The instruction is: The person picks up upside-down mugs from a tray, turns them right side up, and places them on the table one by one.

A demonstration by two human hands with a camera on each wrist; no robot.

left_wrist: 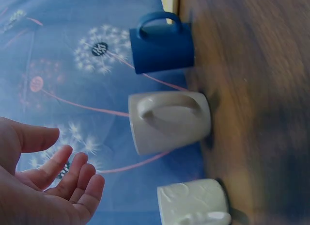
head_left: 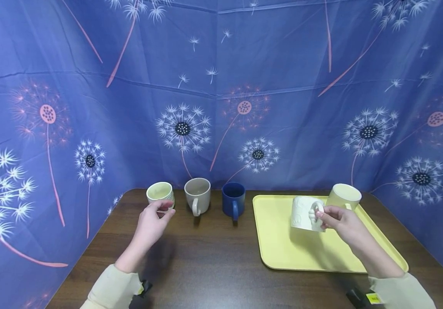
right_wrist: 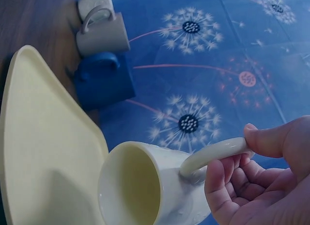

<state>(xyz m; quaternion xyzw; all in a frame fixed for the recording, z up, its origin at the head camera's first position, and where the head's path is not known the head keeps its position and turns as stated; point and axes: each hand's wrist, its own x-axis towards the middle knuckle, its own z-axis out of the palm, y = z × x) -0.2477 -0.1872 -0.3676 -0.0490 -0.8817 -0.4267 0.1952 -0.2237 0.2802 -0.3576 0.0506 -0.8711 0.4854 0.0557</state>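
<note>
My right hand (head_left: 335, 219) pinches the embossed white ceramic mug (head_left: 302, 213) by its handle over the yellow plastic tray (head_left: 279, 244). Left hand (head_left: 153, 223) relaxed, fingers loose, beside the pale green cup (head_left: 160, 193). I'd level the mug before lowering

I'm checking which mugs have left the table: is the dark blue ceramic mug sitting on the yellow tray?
No, the dark blue ceramic mug stands on the brown wooden table, left of the yellow tray.

No readable text, brand, number or sign appears in any view. A small yellow tag (head_left: 374, 298) sits at the near right edge of the frame by the right sleeve, but any print on it is too small to make out.
</note>
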